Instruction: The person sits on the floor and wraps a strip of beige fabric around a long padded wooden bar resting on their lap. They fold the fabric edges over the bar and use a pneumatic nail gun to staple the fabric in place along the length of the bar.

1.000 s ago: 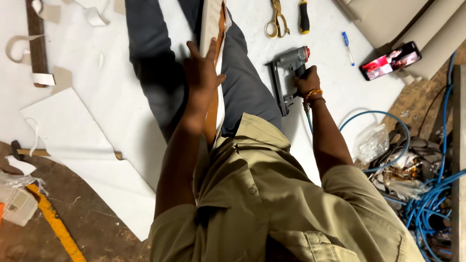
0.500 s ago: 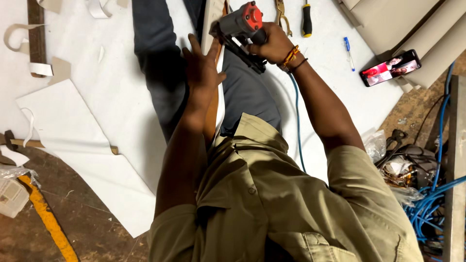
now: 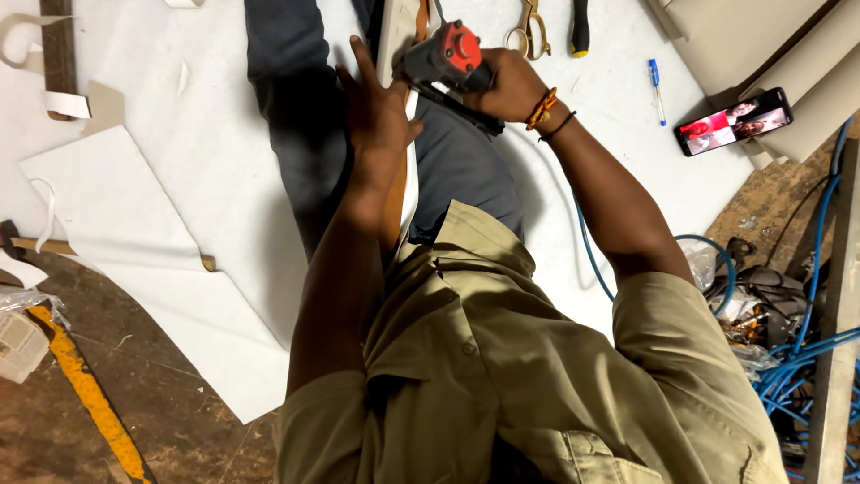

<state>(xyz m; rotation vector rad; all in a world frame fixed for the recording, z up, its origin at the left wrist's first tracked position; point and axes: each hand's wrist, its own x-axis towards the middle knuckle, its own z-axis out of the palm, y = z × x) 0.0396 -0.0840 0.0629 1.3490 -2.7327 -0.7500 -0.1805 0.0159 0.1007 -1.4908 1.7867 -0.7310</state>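
Hands first: we see the left hand (image 3: 376, 116) laid flat with fingers spread on a long narrow strip (image 3: 400, 40) of pale covered wood that runs away from us between the legs, pressing rather than gripping it. Our right hand (image 3: 511, 85) is wrapped tight around the handle of a grey staple gun (image 3: 443, 63) with a red cap, so that grip is closed on the tool. The gun sits just right of the left fingertips, its body against the strip's far part; we cannot tell whether its nose touches the wood. A blue hose (image 3: 591, 251) curves along the right forearm.

No container shows clearly; the nearest thing to 1 is a tangle of clear plastic wrapping (image 3: 730, 309) at the right edge, mixed with blue hose coils, contents unclear.

Far right of the gun lie scissors (image 3: 530, 27), a blue pen (image 3: 657, 90) and a phone (image 3: 735, 121) on the white sheet (image 3: 179, 170).
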